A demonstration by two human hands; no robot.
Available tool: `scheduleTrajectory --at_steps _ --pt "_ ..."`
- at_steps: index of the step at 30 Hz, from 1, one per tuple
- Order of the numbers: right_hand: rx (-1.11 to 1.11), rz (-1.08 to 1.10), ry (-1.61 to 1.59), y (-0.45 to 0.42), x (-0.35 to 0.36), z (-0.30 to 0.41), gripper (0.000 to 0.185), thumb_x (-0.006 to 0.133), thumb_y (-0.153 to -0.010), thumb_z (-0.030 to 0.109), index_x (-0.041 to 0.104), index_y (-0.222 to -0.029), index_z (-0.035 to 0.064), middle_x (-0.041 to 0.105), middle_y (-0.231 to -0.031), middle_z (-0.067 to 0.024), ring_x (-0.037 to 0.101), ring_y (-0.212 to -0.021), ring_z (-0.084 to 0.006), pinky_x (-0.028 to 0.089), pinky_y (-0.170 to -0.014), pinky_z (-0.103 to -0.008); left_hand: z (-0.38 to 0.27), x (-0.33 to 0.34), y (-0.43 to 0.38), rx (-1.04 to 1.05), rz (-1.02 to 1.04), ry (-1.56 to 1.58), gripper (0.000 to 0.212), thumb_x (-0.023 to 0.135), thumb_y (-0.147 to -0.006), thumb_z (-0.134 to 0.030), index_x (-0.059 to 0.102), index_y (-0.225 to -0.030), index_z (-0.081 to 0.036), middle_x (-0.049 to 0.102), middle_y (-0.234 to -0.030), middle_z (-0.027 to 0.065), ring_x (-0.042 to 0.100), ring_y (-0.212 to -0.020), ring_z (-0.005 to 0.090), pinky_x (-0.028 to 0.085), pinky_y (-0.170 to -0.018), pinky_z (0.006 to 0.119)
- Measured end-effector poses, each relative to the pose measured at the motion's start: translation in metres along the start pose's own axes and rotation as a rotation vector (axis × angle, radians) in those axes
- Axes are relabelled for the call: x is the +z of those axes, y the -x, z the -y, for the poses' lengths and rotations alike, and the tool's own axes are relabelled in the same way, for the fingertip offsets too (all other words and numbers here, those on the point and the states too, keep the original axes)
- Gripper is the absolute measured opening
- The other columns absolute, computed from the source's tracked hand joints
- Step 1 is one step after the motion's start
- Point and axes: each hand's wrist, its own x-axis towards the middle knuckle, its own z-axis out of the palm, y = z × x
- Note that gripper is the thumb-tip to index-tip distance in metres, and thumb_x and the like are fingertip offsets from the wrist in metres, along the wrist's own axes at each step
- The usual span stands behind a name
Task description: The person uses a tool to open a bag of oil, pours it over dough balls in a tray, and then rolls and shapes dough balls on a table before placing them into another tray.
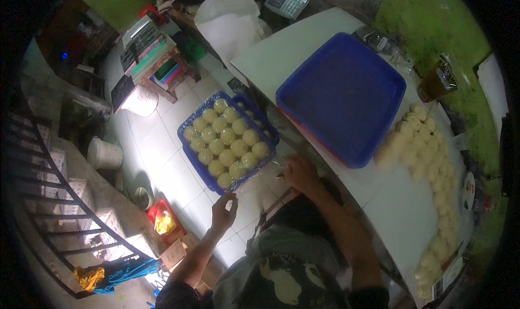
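Below me a blue plastic tray (191, 156) holds rows of pale round dough balls (227, 136) under clear, shiny plastic film (260, 178). At the tray's near corner, my left hand (223, 213) pinches the film's edge between thumb and fingers. My right hand (301, 173), curled beside the tray's right corner, grips the film's other end. Between both hands the film stretches loosely towards me. Partly hidden beneath this tray is another blue tray (273, 133) with more balls.
On the white table (398, 203) at right sits a stack of trays topped by a blue one (341, 98). Many dough balls (436, 179) line its far side, near a brown jug (438, 79). A digital scale (286, 3) stands behind. Stair railing (77, 195) and buckets (105, 154) are left.
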Motion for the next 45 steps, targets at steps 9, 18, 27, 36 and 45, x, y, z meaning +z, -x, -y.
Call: scheduleTrajectory --at_steps 9,18,27,36,45 --pt "0.021 0.064 -0.150 -0.021 -0.006 -0.018 0.011 0.053 -0.075 0.012 0.061 -0.076 0.0041 0.058 -0.092 -0.0180 0.056 -0.082 -0.0373 0.046 -0.072 -0.0439 -0.010 -0.001 -0.010 -0.036 -0.041 0.147 0.012 0.061 -0.086 -0.011 0.061 -0.090 0.000 0.067 -0.093 0.0172 0.067 -0.087 0.0236 0.053 -0.080 0.033" --pt "0.237 0.237 -0.752 -0.083 0.016 -0.005 0.028 0.059 -0.080 0.013 0.060 -0.106 0.0023 0.062 -0.103 -0.0083 0.058 -0.089 -0.0210 0.042 -0.085 -0.0335 -0.012 -0.012 -0.042 -0.071 -0.220 0.311 0.011 0.053 -0.091 -0.009 0.057 -0.086 0.000 0.064 -0.078 0.0072 0.061 -0.069 0.0162 0.049 -0.067 0.029" --pt "0.262 0.287 -0.610 -0.098 0.039 0.011 0.045 0.063 -0.076 0.014 0.051 -0.119 0.0055 0.063 -0.090 -0.0103 0.060 -0.077 -0.0188 0.047 -0.063 -0.0385 0.022 -0.006 -0.077 -0.242 -0.374 0.329 0.018 0.050 -0.095 -0.022 0.047 -0.089 -0.006 0.049 -0.065 0.0008 0.050 -0.058 0.0118 0.043 -0.052 0.026" --pt "0.060 0.006 -0.335 -0.079 0.031 0.033 0.038 0.064 -0.073 0.013 0.057 -0.109 0.0070 0.058 -0.106 -0.0100 0.054 -0.101 -0.0305 0.040 -0.085 -0.0477 0.018 -0.012 -0.063 -0.172 -0.441 -0.035 0.022 0.064 -0.081 -0.016 0.053 -0.096 -0.003 0.056 -0.090 0.0174 0.055 -0.072 0.0343 0.047 -0.064 0.040" --pt "-0.159 0.040 0.404 -0.012 0.012 0.047 0.036 0.065 -0.076 0.025 0.060 -0.112 0.0204 0.050 -0.120 -0.0052 0.038 -0.121 -0.0285 0.035 -0.090 -0.0620 -0.014 -0.003 -0.081 0.042 0.246 -0.670 0.037 0.045 -0.090 -0.035 0.066 -0.077 -0.008 0.063 -0.063 0.0130 0.061 -0.062 0.0356 0.046 -0.064 0.048"
